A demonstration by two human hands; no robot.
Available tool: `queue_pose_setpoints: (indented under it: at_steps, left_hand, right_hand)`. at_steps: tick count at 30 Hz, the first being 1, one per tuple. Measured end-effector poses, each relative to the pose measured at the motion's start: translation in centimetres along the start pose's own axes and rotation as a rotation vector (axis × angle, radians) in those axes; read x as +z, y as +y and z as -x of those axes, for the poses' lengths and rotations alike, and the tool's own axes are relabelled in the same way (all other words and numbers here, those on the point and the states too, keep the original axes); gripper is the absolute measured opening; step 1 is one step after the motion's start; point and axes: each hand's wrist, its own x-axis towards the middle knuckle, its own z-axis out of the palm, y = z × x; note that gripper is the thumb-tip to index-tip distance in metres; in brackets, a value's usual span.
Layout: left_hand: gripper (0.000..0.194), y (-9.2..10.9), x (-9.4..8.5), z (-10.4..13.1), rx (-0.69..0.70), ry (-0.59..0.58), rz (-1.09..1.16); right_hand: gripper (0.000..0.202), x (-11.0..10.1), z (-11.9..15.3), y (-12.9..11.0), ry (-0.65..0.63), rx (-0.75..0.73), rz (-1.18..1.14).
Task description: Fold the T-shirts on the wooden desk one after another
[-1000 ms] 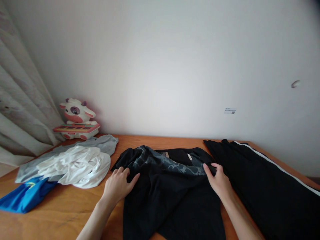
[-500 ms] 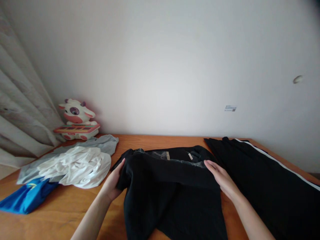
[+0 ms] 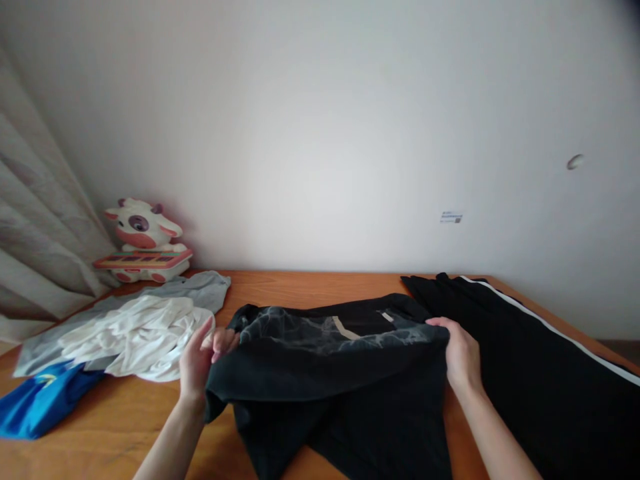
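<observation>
A black garment [image 3: 320,373] hangs partly raised in front of me, its lower part lying on the wooden surface. Along its open upper edge shows a dark grey, smoky-patterned inside, with a pale strip and a small white label. At the left end of this edge, my left hand [image 3: 203,360] has its fingers curled on the cloth, thumb up. My right hand [image 3: 460,353] pinches the right corner, stretching the edge between both hands. The garment's lower part splits into two dark panels, with wood showing between them.
Left of the garment lie a white cloth [image 3: 145,333], a grey cloth [image 3: 207,287] and a blue cloth [image 3: 53,397]. A cow-shaped toy keyboard [image 3: 145,243] stands behind them by the curtain [image 3: 45,220]. Black clothing with a white stripe [image 3: 540,393] lies at right, before the wall [image 3: 320,133].
My hands have moved farther apart, the left one leftward. The garment's upper edge is pulled wider and folded toward me, exposing more of the patterned inside. The view has shifted slightly right.
</observation>
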Motion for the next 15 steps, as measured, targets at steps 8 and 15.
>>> queue_pose_setpoints:
  at_steps: [8,15]
  left_hand:
    - [0.058,-4.1,-0.9,-2.5,0.334,0.249,-0.732]
    - [0.041,-6.0,-2.1,-3.0,0.289,-0.039,-1.389]
  right_hand:
    - [0.054,3.2,2.6,-0.5,-0.042,-0.397,0.46]
    - [0.031,3.9,3.3,-1.5,-0.374,-0.258,0.591]
